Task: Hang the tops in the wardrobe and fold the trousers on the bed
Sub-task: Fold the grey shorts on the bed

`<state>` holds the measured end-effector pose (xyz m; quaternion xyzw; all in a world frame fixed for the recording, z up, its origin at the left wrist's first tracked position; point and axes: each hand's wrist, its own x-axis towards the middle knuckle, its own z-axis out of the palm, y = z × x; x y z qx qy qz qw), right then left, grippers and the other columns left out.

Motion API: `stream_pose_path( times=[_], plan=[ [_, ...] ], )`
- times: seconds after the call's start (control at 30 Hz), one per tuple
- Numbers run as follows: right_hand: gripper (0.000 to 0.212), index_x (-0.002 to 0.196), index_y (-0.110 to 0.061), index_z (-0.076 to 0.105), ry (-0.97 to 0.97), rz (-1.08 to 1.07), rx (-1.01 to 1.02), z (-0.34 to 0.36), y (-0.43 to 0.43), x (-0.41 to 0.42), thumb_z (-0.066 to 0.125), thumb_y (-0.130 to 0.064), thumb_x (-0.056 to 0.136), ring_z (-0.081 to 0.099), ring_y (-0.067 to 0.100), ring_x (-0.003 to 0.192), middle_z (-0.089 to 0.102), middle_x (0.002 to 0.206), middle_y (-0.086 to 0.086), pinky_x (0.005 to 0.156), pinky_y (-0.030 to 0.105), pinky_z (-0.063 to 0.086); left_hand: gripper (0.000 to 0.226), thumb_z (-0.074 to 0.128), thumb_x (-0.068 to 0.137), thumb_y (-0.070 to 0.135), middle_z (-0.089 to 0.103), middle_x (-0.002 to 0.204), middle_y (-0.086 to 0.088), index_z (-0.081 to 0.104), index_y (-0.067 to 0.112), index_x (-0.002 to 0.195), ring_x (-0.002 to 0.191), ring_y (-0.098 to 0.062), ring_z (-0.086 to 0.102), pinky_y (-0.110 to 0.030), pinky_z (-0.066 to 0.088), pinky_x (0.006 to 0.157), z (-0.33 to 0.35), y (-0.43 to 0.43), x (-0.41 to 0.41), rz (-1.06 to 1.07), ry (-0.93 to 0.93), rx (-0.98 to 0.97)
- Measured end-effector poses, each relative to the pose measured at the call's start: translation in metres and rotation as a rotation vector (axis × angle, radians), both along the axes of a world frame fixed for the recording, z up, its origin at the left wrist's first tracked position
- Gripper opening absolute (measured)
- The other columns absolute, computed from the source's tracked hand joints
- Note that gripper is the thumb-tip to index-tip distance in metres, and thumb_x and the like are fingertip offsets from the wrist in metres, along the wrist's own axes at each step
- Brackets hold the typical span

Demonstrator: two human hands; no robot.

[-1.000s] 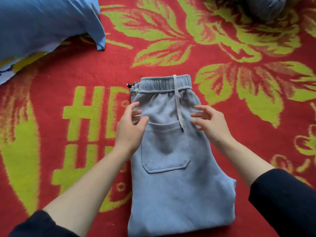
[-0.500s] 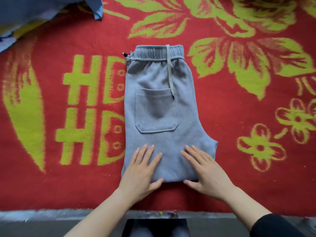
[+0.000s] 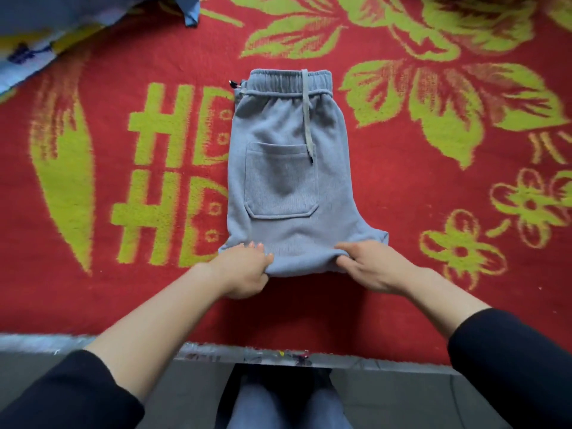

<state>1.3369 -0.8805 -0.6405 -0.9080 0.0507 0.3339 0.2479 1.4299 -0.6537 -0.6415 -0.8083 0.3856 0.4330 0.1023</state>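
Grey-blue sweat trousers lie folded on the red and green bed blanket, waistband away from me, back pocket and drawstring facing up. My left hand grips the near folded edge at its left corner, fingers curled over the cloth. My right hand grips the same edge on the right, thumb tucked under the fold. The near edge bunches slightly between both hands.
A blue pillow or bedding lies at the far left corner. The bed's near edge runs across the bottom, with grey floor and my legs below it.
Both hands went from the pocket area to lying flat on the near edge, and now curl around that edge. The camera view pulled back toward the bed's edge.
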Motion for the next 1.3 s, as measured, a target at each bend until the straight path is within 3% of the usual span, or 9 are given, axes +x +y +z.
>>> stream_pose_path(
  times=[0.13, 0.3, 0.47, 0.63, 0.83, 0.97, 1.07, 1.17, 1.3],
  plan=[
    [0.030, 0.062, -0.013, 0.055, 0.263, -0.133, 0.129, 0.035, -0.004, 0.025, 0.041, -0.027, 0.085, 0.050, 0.020, 0.046, 0.058, 0.056, 0.008, 0.044, 0.023, 0.037, 0.013, 0.054, 0.078, 0.024, 0.062, 0.081, -0.005, 0.056, 0.012, 0.073, 0.083, -0.026, 0.060, -0.032, 0.042, 0.067, 0.033, -0.011, 0.022, 0.228, 0.342, 0.109],
    [0.034, 0.065, -0.016, 0.061, 0.591, -0.049, 0.112, 0.043, -0.005, 0.019, 0.051, -0.048, 0.067, 0.055, 0.020, 0.064, 0.062, 0.067, 0.003, 0.066, 0.032, 0.046, 0.006, 0.064, 0.068, 0.023, 0.059, 0.068, 0.001, 0.064, 0.016, 0.068, 0.063, -0.015, 0.055, -0.020, 0.041, 0.053, 0.047, -0.005, 0.007, 0.480, 0.598, 0.202],
    [0.031, 0.077, -0.014, 0.069, 0.759, -0.197, 0.205, 0.042, -0.007, 0.018, 0.056, -0.040, 0.066, 0.061, 0.019, 0.067, 0.069, 0.072, 0.005, 0.067, 0.029, 0.049, 0.015, 0.060, 0.053, 0.017, 0.064, 0.062, -0.007, 0.065, 0.010, 0.065, 0.051, -0.017, 0.056, -0.017, 0.039, 0.046, 0.044, 0.003, 0.004, 0.721, 0.806, 0.174],
    [0.020, 0.055, -0.018, 0.060, 0.502, -0.306, 0.238, 0.052, -0.035, 0.049, 0.065, -0.036, 0.062, 0.049, 0.014, 0.061, 0.057, 0.059, -0.003, 0.061, 0.030, 0.040, 0.023, 0.065, 0.048, 0.039, 0.059, 0.058, 0.003, 0.061, 0.017, 0.052, 0.056, -0.014, 0.051, -0.025, 0.037, 0.054, 0.052, -0.006, 0.051, 0.733, 0.666, -0.092],
    [0.024, 0.064, -0.009, 0.063, 0.184, -0.300, 0.179, 0.061, -0.059, 0.101, 0.067, -0.028, 0.078, 0.040, 0.013, 0.060, 0.046, 0.061, 0.000, 0.059, 0.031, 0.034, 0.039, 0.067, 0.069, 0.041, 0.072, 0.095, -0.011, 0.070, 0.008, 0.090, 0.086, -0.022, 0.067, -0.042, 0.050, 0.082, 0.048, -0.014, 0.112, 0.713, 0.559, -0.321],
    [0.026, 0.065, -0.012, 0.052, 0.014, -0.252, 0.094, 0.047, -0.061, 0.127, 0.062, -0.026, 0.084, 0.044, 0.018, 0.061, 0.049, 0.062, 0.001, 0.056, 0.033, 0.033, 0.020, 0.056, 0.094, 0.025, 0.061, 0.077, -0.003, 0.063, 0.009, 0.085, 0.073, -0.015, 0.054, -0.034, 0.042, 0.068, 0.034, -0.021, 0.136, 0.660, 0.336, -0.447],
    [0.020, 0.091, -0.016, 0.064, -0.175, -0.186, -0.118, 0.026, -0.055, 0.136, 0.053, -0.033, 0.089, 0.058, 0.027, 0.090, 0.065, 0.090, 0.005, 0.075, 0.039, 0.047, 0.010, 0.054, 0.093, 0.024, 0.058, 0.092, -0.003, 0.058, 0.015, 0.095, 0.092, -0.023, 0.054, -0.036, 0.042, 0.077, 0.012, -0.027, 0.141, 0.504, -0.046, -0.460],
    [0.035, 0.110, -0.024, 0.064, -0.236, -0.142, -0.176, 0.010, -0.042, 0.137, 0.049, -0.041, 0.084, 0.051, 0.024, 0.111, 0.061, 0.112, 0.000, 0.090, 0.042, 0.041, 0.034, 0.052, 0.088, 0.016, 0.052, 0.118, -0.009, 0.053, 0.016, 0.122, 0.113, -0.030, 0.047, -0.041, 0.041, 0.094, -0.008, -0.031, 0.133, 0.342, -0.322, -0.484],
    [0.052, 0.119, -0.021, 0.059, -0.223, -0.087, -0.062, -0.002, -0.025, 0.142, 0.047, -0.037, 0.071, 0.053, 0.023, 0.118, 0.060, 0.112, -0.003, 0.103, 0.041, 0.037, 0.059, 0.036, 0.083, 0.025, 0.040, 0.144, -0.014, 0.040, 0.010, 0.140, 0.135, -0.029, 0.035, -0.039, 0.027, 0.113, -0.022, -0.046, 0.128, 0.300, -0.246, -0.556]
  ],
)
